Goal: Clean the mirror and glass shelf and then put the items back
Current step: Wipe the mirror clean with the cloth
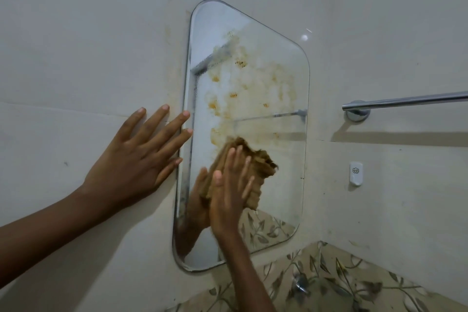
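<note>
Soft brown cloth (253, 167) is pressed flat by spread right hand (228, 195) against mirror (278, 78): rigid, fragile, probably slick; stains sit above.

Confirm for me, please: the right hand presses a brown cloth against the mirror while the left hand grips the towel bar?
Not quite. The head view shows the left hand flat on the wall beside the mirror, not on the towel bar. The right hand does press the brown cloth against the mirror.
</note>
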A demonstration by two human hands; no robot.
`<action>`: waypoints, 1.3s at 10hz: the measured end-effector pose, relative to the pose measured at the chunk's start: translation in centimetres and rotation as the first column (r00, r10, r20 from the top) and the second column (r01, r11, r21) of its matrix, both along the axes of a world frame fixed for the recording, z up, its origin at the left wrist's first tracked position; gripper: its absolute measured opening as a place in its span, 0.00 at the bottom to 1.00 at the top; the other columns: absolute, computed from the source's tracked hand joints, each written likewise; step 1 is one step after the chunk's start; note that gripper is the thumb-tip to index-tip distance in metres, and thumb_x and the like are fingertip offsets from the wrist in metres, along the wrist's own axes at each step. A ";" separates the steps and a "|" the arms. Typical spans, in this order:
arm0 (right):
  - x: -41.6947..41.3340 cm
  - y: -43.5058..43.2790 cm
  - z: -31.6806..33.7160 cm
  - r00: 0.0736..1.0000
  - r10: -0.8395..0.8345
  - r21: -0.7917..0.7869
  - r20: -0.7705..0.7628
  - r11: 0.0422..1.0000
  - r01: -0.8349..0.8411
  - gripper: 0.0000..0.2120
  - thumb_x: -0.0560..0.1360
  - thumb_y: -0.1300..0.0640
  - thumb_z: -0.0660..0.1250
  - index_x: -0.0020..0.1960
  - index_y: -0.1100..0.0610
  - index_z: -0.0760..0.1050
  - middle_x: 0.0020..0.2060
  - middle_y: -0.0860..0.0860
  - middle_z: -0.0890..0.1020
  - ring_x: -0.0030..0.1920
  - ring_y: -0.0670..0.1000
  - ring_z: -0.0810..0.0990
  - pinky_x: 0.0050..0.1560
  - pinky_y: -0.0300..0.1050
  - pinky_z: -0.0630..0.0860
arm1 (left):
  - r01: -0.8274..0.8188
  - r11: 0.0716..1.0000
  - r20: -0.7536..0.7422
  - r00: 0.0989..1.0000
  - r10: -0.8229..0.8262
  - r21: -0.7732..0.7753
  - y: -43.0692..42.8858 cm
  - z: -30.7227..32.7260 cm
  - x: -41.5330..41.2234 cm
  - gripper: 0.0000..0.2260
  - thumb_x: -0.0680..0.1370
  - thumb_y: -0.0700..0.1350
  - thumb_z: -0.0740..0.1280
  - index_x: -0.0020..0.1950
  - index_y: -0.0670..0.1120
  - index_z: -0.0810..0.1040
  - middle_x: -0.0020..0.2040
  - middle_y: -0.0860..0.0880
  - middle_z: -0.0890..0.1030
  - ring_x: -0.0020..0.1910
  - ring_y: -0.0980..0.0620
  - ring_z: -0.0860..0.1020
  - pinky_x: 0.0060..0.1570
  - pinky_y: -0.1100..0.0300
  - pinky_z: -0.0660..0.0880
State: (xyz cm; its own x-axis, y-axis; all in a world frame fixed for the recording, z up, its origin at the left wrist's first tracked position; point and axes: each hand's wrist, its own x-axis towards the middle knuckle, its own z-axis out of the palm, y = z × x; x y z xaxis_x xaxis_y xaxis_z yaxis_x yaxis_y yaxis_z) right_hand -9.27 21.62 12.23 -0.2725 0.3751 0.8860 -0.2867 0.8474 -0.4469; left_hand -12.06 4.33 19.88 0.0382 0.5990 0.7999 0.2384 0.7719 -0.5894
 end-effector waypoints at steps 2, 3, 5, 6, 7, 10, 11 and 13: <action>0.1 -5.5 -1.4 0.997 0.074 0.238 0.021 0.968 -0.077 0.24 0.80 0.42 0.38 0.76 0.41 0.41 0.76 0.37 0.40 0.76 0.42 0.36 0.69 0.40 0.26 | 0.138 0.990 0.021 0.990 -0.139 0.043 -0.1 0.0 0.1 0.24 0.78 0.44 0.45 0.76 0.43 0.52 0.76 0.44 0.58 0.75 0.41 0.58 0.72 0.43 0.55; 0.1 -5.4 -0.9 0.999 0.031 0.284 0.026 0.958 -0.037 0.24 0.80 0.43 0.41 0.76 0.41 0.43 0.76 0.37 0.41 0.76 0.40 0.40 0.71 0.44 0.30 | 0.167 0.985 0.019 0.986 -0.168 0.047 -0.1 -0.2 -0.1 0.25 0.77 0.41 0.43 0.75 0.40 0.51 0.76 0.43 0.58 0.75 0.40 0.57 0.72 0.44 0.55; -0.6 -3.3 2.5 0.997 -0.067 0.181 -0.046 0.981 0.074 0.25 0.79 0.41 0.41 0.74 0.38 0.38 0.74 0.34 0.39 0.75 0.40 0.36 0.73 0.47 0.35 | 0.156 0.987 -0.021 0.988 -0.156 0.035 0.0 -0.3 -0.6 0.25 0.77 0.41 0.45 0.75 0.39 0.50 0.77 0.43 0.56 0.75 0.41 0.54 0.73 0.43 0.53; -0.9 -0.5 4.0 0.991 -0.123 0.039 -0.046 0.991 0.125 0.24 0.78 0.41 0.41 0.70 0.35 0.33 0.71 0.31 0.35 0.74 0.39 0.32 0.73 0.48 0.36 | 0.126 0.991 -0.042 0.991 -0.124 0.039 0.1 -0.1 -0.5 0.25 0.78 0.43 0.48 0.75 0.43 0.53 0.77 0.44 0.56 0.76 0.42 0.54 0.73 0.43 0.51; -0.9 3.2 5.5 0.983 -0.179 -0.080 -0.043 0.981 0.175 0.24 0.77 0.42 0.41 0.71 0.38 0.35 0.72 0.36 0.38 0.74 0.42 0.37 0.75 0.52 0.40 | 0.100 0.995 -0.052 0.994 -0.098 0.032 0.1 -0.1 -0.5 0.24 0.77 0.43 0.49 0.75 0.44 0.56 0.77 0.44 0.56 0.76 0.42 0.53 0.73 0.41 0.50; 0.5 14.8 5.6 0.979 -0.194 -0.401 0.069 0.893 0.205 0.26 0.80 0.42 0.44 0.76 0.45 0.43 0.78 0.43 0.47 0.77 0.48 0.45 0.75 0.63 0.43 | 0.066 0.997 -0.068 0.996 -0.064 0.039 0.2 -0.2 -0.4 0.25 0.76 0.42 0.51 0.75 0.43 0.56 0.77 0.42 0.57 0.76 0.41 0.53 0.73 0.41 0.50; 0.9 15.3 2.8 0.983 -0.175 -0.430 0.062 0.884 0.184 0.27 0.80 0.42 0.46 0.76 0.46 0.44 0.78 0.45 0.48 0.77 0.49 0.47 0.75 0.60 0.47 | 0.061 0.997 -0.073 0.996 -0.058 0.044 0.2 -0.3 -0.5 0.25 0.76 0.42 0.51 0.75 0.43 0.56 0.77 0.42 0.57 0.76 0.41 0.54 0.73 0.41 0.51; 1.5 11.2 -4.2 0.970 -0.205 -0.387 0.129 0.891 0.239 0.48 0.60 0.22 0.27 0.74 0.46 0.41 0.77 0.46 0.48 0.78 0.51 0.47 0.75 0.57 0.51 | 0.074 0.996 -0.064 0.995 -0.071 0.048 0.2 -0.4 -0.6 0.25 0.77 0.43 0.50 0.75 0.43 0.56 0.77 0.42 0.57 0.76 0.41 0.54 0.73 0.41 0.50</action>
State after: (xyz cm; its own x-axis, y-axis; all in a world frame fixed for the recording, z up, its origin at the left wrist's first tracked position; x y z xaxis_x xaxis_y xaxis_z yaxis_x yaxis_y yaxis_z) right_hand -7.73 32.80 8.04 -0.2062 0.7497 0.6288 -0.0597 0.6318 -0.7729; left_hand -12.66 4.54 19.51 0.1309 0.5523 0.8233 0.2584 0.7828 -0.5661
